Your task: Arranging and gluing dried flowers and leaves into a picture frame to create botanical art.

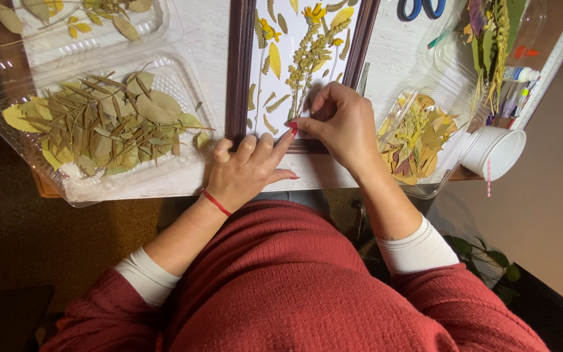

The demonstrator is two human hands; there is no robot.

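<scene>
A dark wooden picture frame (237,72) lies on the white table, and its white backing (294,26) carries pressed yellow flowers, stems and small leaves. My left hand (249,169) rests on the frame's near edge with the index finger stretched out onto the backing. My right hand (340,120) hovers over the lower right of the backing, thumb and fingers pinched together at the base of the pressed stems (307,65). Whatever sits between the fingertips is too small to tell. The two index fingers nearly touch.
A clear plastic tray (184,171) of green pressed leaves lies left of the frame, another tray (92,39) behind it. A tray of yellow and brown leaves (418,137) sits to the right, with a white cup (496,151), blue-handled scissors (421,8) and dried stalks (490,45).
</scene>
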